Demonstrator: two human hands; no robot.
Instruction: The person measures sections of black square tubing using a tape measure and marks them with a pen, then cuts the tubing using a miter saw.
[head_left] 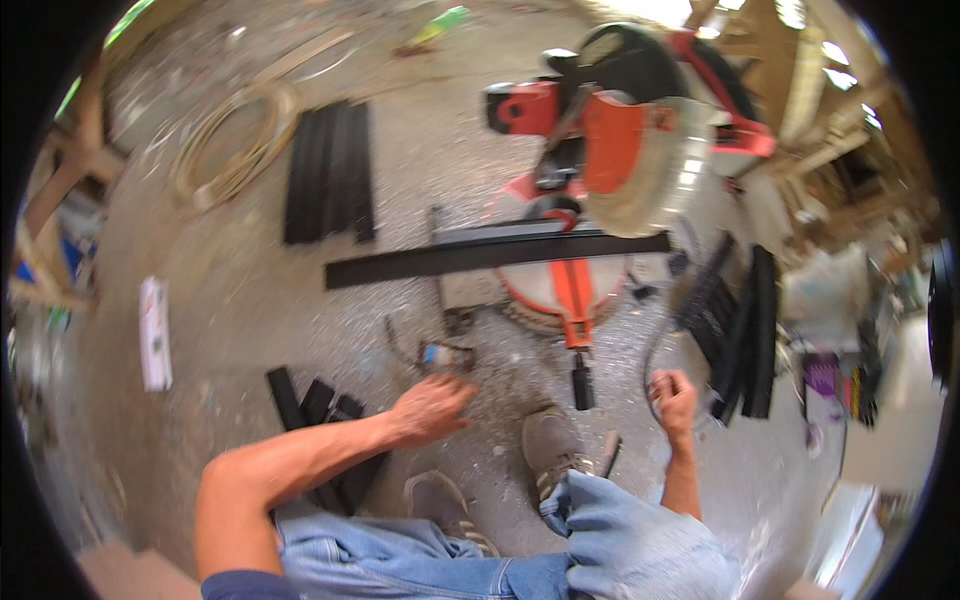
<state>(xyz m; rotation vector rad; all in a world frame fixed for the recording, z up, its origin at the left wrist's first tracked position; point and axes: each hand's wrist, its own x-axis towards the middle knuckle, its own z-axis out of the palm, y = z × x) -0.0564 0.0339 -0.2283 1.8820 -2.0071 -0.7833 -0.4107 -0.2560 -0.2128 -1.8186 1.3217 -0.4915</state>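
My left hand [432, 408] reaches over the floor, blurred, thumb apart from the fingers and nothing visible in it. Just beyond its fingertips lies a small can-like item [447, 357] with a blue and white patch. On the right, my right hand [676, 396] is raised with curled fingers; whether they hold anything is hidden. A thin dark cable [650, 352] loops close beside that hand. Ahead stands an orange and black miter saw [612, 150]. A long black bar [440, 263] lies across its base, under the blade guard, sticking out to the left.
Several black strips [328, 172] lie side by side at the far left, near a coiled hose or cable [240, 145]. More black lengths [745, 330] rest at the right. Short black pieces [318, 402] are beside my left forearm. A white box-like item [155, 334] lies left.
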